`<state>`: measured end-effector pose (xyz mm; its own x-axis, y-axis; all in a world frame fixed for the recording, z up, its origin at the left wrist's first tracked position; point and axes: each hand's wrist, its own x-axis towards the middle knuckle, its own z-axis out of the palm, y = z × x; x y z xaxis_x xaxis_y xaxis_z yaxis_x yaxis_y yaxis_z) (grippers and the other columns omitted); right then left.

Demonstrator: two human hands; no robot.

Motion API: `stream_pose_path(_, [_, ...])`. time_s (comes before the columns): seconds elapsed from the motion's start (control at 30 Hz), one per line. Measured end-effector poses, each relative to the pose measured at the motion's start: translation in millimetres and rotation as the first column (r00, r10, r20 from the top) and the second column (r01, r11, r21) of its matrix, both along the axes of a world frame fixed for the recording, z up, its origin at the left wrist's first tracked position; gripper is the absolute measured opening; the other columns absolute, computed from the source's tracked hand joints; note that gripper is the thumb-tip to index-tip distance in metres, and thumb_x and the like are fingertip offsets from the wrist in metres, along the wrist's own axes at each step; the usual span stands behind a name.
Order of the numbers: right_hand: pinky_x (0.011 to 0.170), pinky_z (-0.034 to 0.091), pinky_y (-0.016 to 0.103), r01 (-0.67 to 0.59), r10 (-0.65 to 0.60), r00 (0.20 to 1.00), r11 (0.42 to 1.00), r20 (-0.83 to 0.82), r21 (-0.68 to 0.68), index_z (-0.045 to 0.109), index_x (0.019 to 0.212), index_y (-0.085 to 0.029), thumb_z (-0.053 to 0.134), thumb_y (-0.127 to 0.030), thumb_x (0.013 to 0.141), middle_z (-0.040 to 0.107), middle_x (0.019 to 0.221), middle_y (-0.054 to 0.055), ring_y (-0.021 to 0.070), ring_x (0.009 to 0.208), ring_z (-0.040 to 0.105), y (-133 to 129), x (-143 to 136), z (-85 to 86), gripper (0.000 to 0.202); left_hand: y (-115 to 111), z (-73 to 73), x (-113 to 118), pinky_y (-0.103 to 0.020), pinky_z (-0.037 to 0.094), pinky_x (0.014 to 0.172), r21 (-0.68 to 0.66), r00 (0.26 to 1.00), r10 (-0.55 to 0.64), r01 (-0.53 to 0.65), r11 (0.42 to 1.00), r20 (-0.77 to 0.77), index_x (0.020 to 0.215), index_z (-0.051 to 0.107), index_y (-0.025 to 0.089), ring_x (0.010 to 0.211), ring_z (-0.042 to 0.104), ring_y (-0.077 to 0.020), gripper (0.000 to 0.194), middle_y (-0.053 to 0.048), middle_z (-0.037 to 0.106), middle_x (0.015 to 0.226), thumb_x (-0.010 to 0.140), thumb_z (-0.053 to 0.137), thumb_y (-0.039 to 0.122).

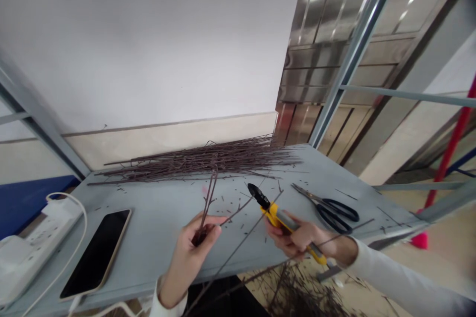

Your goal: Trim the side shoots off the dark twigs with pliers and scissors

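My left hand (197, 240) is closed around a thin brown twig (210, 195) whose stems fork upward and to the right, over the near edge of the table. In my right hand (293, 235) is a pair of cutting pliers (278, 215) with yellow and grey handles. Their black jaws point up and left, close to the tip of one side stem. A long thin twig (241, 245) crosses between my hands, running down toward my lap. Behind them a large bundle of brown twigs (208, 161) lies along the wall.
Black-handled scissors (330, 208) lie right of the pliers. A phone (98, 252) and a white power strip (40, 237) with cables occupy the left side. Short clippings dot the grey table (159, 208). More twigs (297, 290) are heaped on the floor below.
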<state>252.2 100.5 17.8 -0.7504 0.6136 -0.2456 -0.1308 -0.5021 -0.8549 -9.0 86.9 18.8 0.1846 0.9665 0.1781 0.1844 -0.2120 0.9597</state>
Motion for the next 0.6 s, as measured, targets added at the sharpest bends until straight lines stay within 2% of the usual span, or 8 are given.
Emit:
stream_pose_path(0.07, [0.035, 0.015, 0.014, -0.144, 0.12, 0.975, 0.983, -0.187, -0.118, 0.037, 0.069, -0.021, 0.047, -0.012, 0.044, 0.028, 0.056, -0.009, 0.0031, 0.041, 0.016, -2.5, -4.9, 1.1, 0.028, 2.3, -1.9, -0.1, -0.021, 0.027, 0.048, 0.004, 1.0, -0.003, 0.003, 1.0, -0.006, 0.087, 0.072, 0.015, 0.051, 0.033, -0.008, 0.026, 0.003, 0.039, 0.063, 0.081, 0.059, 0.037])
stream_pose_path(0.13, [0.034, 0.014, 0.014, -0.267, 0.2, 0.926, 0.947, -0.321, -0.179, 0.036, 0.069, -0.021, 0.045, -0.011, 0.041, 0.029, 0.056, -0.008, 0.0037, 0.04, 0.016, -5.1, -8.5, 2.0, 0.03, 4.3, -3.8, 0.4, -0.022, 0.028, 0.048, 0.007, 1.0, -0.022, 0.022, 1.0, -0.012, 0.088, 0.072, 0.015, 0.051, 0.032, -0.0081, 0.026, 0.003, 0.042, 0.063, 0.081, 0.059, 0.036])
stream_pose_path(0.2, [0.033, 0.014, 0.015, -0.396, 0.287, 0.86, 0.897, -0.421, -0.197, 0.036, 0.069, -0.021, 0.044, -0.012, 0.04, 0.028, 0.055, -0.008, 0.0043, 0.038, 0.018, -7.0, -10.3, 2.7, 0.032, 5.3, -5.0, 1.2, -0.022, 0.028, 0.049, 0.012, 0.999, -0.035, 0.035, 0.999, -0.014, 0.087, 0.072, 0.015, 0.051, 0.032, -0.0081, 0.026, 0.002, 0.045, 0.065, 0.081, 0.059, 0.037])
stream_pose_path(0.27, [0.033, 0.014, 0.016, -0.467, 0.346, 0.826, 0.863, -0.446, -0.195, 0.036, 0.069, -0.021, 0.046, -0.013, 0.041, 0.028, 0.055, -0.008, 0.0045, 0.038, 0.02, -7.7, -10.7, 3.2, 0.031, 5.2, -5.0, 2.2, -0.022, 0.028, 0.049, 0.019, 0.999, -0.036, 0.036, 0.999, -0.013, 0.086, 0.072, 0.014, 0.052, 0.032, -0.0083, 0.027, 0.002, 0.045, 0.065, 0.08, 0.059, 0.037])
stream_pose_path(0.33, [0.033, 0.014, 0.016, -0.436, 0.337, 0.848, 0.883, -0.408, -0.177, 0.036, 0.07, -0.02, 0.049, -0.012, 0.045, 0.029, 0.056, -0.008, 0.0042, 0.039, 0.021, -7.0, -10.6, 2.9, 0.03, 4.3, -4.3, 3.3, -0.022, 0.027, 0.049, 0.014, 1.0, -0.027, 0.027, 1.0, -0.013, 0.086, 0.072, 0.014, 0.052, 0.031, -0.0086, 0.027, 0.002, 0.045, 0.064, 0.08, 0.059, 0.037])
stream_pose_path(0.47, [0.036, 0.019, 0.015, -0.236, 0.194, 0.927, 0.967, -0.322, -0.097, 0.038, 0.075, -0.021, 0.051, -0.01, 0.049, 0.034, 0.06, -0.008, 0.0038, 0.043, 0.025, -3.1, -11.5, -1.6, 0.031, 3.2, -3.0, 5.6, -0.022, 0.024, 0.047, -0.03, 0.999, -0.038, 0.037, 0.999, -0.024, 0.089, 0.071, 0.013, 0.051, 0.029, -0.0084, 0.03, 0.003, 0.041, 0.062, 0.08, 0.059, 0.039])
stream_pose_path(0.6, [0.042, 0.024, 0.017, -0.151, 0.148, 0.964, 0.989, -0.223, 0.006, 0.041, 0.079, -0.02, 0.058, -0.013, 0.054, 0.035, 0.064, -0.008, 0.0026, 0.046, 0.026, -1.5, -11.7, -2.2, 0.031, 2.5, -1.3, 6.4, -0.022, 0.021, 0.045, -0.111, 0.998, -0.064, 0.063, 0.992, 0.002, 0.094, 0.069, 0.011, 0.049, 0.028, -0.0083, 0.037, 0.005, 0.035, 0.056, 0.079, 0.057, 0.043])
